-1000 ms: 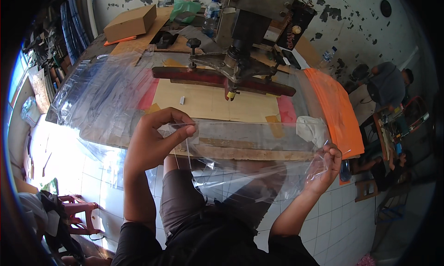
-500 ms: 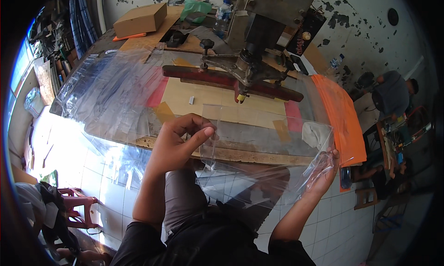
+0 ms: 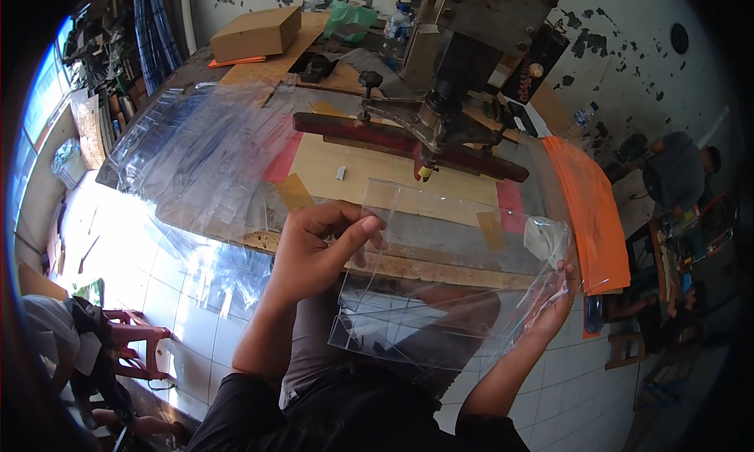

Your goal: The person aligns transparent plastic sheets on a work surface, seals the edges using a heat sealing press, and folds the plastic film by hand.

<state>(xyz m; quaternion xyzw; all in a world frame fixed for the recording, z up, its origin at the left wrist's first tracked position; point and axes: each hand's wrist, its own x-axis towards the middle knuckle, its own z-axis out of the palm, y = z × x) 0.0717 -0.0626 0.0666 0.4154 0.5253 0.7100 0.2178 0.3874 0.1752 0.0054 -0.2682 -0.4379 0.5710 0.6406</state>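
Observation:
Between my hands hangs a clear plastic sleeve (image 3: 428, 283), spread over the front edge of the worktable. My left hand (image 3: 322, 244) pinches its left edge between thumb and fingers. At the opposite edge, my right hand (image 3: 556, 295) grips the sleeve, partly seen through the plastic. A crumpled whitish cloth (image 3: 547, 238) shows just above the right hand. Beyond the sleeve, a press with a dark red bar (image 3: 471, 161) stands over a cream board (image 3: 377, 163). A small metal-looking piece (image 3: 341, 172) lies on that board.
Many clear plastic sleeves (image 3: 196, 146) are heaped at the table's left, some overhanging the edge. Orange sheets (image 3: 594, 224) drape over the right side. A cardboard box (image 3: 257, 32) and a water bottle (image 3: 397, 32) stand behind. A red stool (image 3: 135, 344) is at lower left; another person (image 3: 677, 165) is at right.
The sleeve is spread flatter, and its lower left corner now shows. Both hands keep their hold on its edges. The whole view has shifted slightly.

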